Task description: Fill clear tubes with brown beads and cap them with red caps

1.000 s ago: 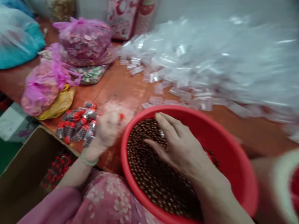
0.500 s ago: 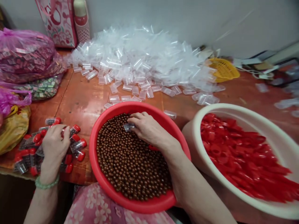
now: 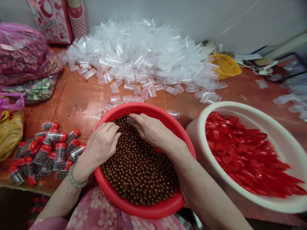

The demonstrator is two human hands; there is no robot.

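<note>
A red basin (image 3: 146,212) full of small shiny brown balls (image 3: 141,172) stands in front of me. Over its far part is my right hand (image 3: 153,132), pinching a clear plastic tube (image 3: 131,120) in its fingertips. A bit of a red cap (image 3: 157,150) shows under that palm. My left hand (image 3: 102,145), with a green bead bracelet (image 3: 76,179) at the wrist, reaches across the left rim; its fingers are loosely bent, the thumb stands a little apart, and nothing shows between them. Left of it lies a heap of filled tubes with red caps (image 3: 55,137).
Clear empty tubes (image 3: 144,57) are piled along the wall. A white tub (image 3: 201,127) of red caps (image 3: 240,153) stands at right. A yellow basket (image 3: 226,65) lies behind. Stuffed plastic bags (image 3: 21,51), a patterned bag (image 3: 52,19) and a bottle (image 3: 78,24) stand at left.
My left hand has moved right, from the heap of filled tubes to the basin's left rim. The right hand stays over the balls, its tube now turned and more covered by the fingers.
</note>
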